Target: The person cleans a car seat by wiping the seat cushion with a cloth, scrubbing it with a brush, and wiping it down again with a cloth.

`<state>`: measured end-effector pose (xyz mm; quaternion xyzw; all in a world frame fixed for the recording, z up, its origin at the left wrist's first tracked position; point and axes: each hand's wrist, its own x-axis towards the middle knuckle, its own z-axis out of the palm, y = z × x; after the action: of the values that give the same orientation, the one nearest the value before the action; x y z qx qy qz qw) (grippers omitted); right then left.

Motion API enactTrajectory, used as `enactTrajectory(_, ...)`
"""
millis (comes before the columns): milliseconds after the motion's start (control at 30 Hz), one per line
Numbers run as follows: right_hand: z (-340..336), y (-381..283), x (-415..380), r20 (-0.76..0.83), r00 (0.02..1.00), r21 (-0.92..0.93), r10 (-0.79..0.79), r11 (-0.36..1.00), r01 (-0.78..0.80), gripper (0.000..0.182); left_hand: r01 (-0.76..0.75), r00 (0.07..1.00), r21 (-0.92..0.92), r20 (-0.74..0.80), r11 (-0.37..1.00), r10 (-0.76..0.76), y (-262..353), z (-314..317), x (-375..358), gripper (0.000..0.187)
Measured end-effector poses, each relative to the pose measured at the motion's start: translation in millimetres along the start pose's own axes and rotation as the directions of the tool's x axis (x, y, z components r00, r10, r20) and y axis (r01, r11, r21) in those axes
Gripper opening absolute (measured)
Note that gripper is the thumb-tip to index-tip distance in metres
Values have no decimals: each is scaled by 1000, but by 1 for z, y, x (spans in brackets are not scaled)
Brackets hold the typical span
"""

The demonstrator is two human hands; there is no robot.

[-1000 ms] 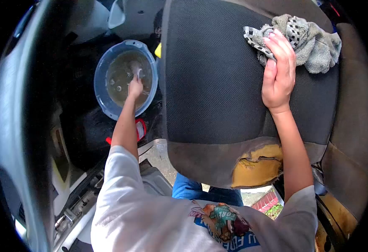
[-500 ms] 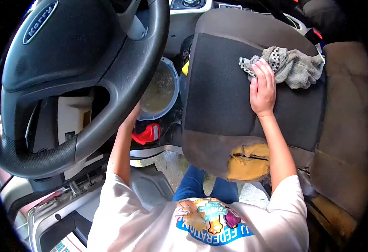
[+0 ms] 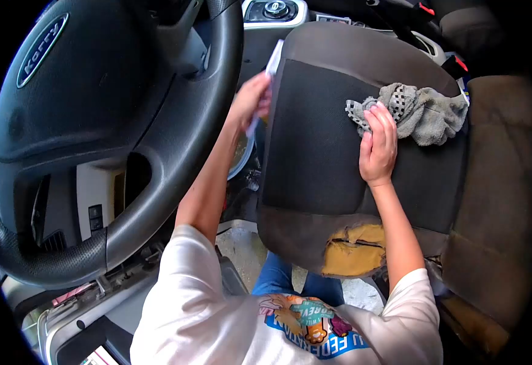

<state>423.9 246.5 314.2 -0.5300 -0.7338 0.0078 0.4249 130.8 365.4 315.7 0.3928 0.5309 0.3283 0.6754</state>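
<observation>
Beside the front edge of the dark seat, my left hand is closed round a thin white-and-blue object, partly blurred. The object is held upright against the seat's side. My right hand lies on the seat with its fingertips on a crumpled grey cloth, which has a black-and-white checked border. Below my left forearm, a tub with a pale blue rim is mostly hidden by the arm and the steering wheel.
The large black steering wheel fills the left side. Torn fabric shows yellow foam at the seat's near edge. The brown backrest stands at the right, and a console with a round knob is at the top.
My left hand has come up from behind the steering wheel to the seat's edge, now holding the white-and-blue object. My right hand stays on the cloth. The view has shifted slightly.
</observation>
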Motion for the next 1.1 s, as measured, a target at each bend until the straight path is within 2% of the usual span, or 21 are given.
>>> enactTrajectory(67, 1, 3, 2, 3, 1000, -5, -5, 1000, 5, 36, 25, 999, 133, 40, 991, -31, -25, 0, -68, 33)
enactTrajectory(100, 0, 0, 1, 8, 1000, 4, 0, 1000, 0, 36, 137, 986, 131, 78, 982, -148, -39, -8, -106, 31)
enactTrajectory(133, 0, 0, 2, 9, 1000, -5, -1, 1000, 1, 37, 223, 974, 127, 9, 966, -226, -65, -9, -144, 30)
enactTrajectory(167, -1, 1, 3, 11, 1000, -18, -3, 1000, 3, 37, 307, 947, 140, 54, 941, -317, -72, -11, -185, 36)
enactTrajectory(233, -1, 2, 2, 13, 1000, -11, 1, 1000, 0, 37, 406, 914, -133, 57, 904, -402, -76, -6, -244, 44)
enactTrajectory(300, 0, 2, 2, 11, 1000, -12, 4, 1000, -4, 37, 249, 969, 37, -10, 968, -249, -58, -6, -242, 41)
enactTrajectory(367, 0, 2, 3, 5, 1000, -1, 2, 1000, -2, 37, 168, 981, 166, -128, 972, -148, -43, -4, -179, 42)
enactTrajectory(400, 0, 2, 3, 4, 1000, 1, 0, 1000, 0, 36, 9, 995, 257, -103, 966, 18, -18, 5, -138, 40)
enactTrajectory(433, 0, 2, 4, 3, 1000, -12, 0, 1000, 0, 36, -151, 978, 411, -68, 899, 195, -9, 5, -88, 43)
enactTrajectory(500, 0, 2, 4, 3, 1000, -6, -13, 1000, 13, 35, -450, 800, 725, 69, 521, 596, 17, 13, -12, 49)
enactTrajectory(533, 1, 4, 2, -3, 1000, -4, -13, 1000, 13, 35, -453, 801, 717, 66, 530, 596, 12, 18, -16, 49)
enactTrajectory(633, 0, 4, 3, 14, 1000, -12, -13, 1000, 13, 35, -283, 827, 919, 90, 272, 555, 1, 26, -85, 58)
enactTrajectory(667, -1, 3, 3, 13, 1000, -7, -12, 1000, 12, 36, -200, 889, 931, 42, 304, 457, -2, 29, -120, 64)
enactTrajectory(700, 0, 2, 5, 7, 1000, 2, -13, 1000, 13, 36, -217, 894, 931, 69, 293, 443, -9, 31, -150, 68)
enactTrajectory(733, 0, 1, 3, 15, 1000, 5, 0, 1000, 0, 36, -103, 949, 969, 29, 224, 314, -4, 39, -177, 69)
enactTrajectory(767, -1, 2, 3, 19, 1000, 2, 10, 1000, -10, 36, -132, 939, 972, 59, 195, 339, -6, 40, -189, 70)
enactTrajectory(833, -1, 3, 2, 13, 1000, -6, 15, 1000, -15, 36, -78, 949, 987, 31, 138, 314, 13, 48, -164, 65)
enactTrajectory(900, 0, 3, 2, 12, 1000, -3, 11, 1000, -11, 36, -47, 904, 994, -1, 103, 428, 33, 60, -90, 56)
enactTrajectory(967, 0, 2, 0, 8, 1000, -20, 20, 1000, -20, 36, -61, 818, 996, 85, -61, 569, 45, 70, 2, 49)
enactTrajectory(1000, -1, 2, -1, 7, 1000, -6, 16, 1000, -16, 36, -53, 803, 997, 70, -47, 592, 47, 78, 28, 49)
enactTrajectory(1100, -3, 1, 0, 18, 1000, 9, 13, 1000, -13, 37, -47, 814, 997, 74, -62, 576, 37, 89, -13, 56)
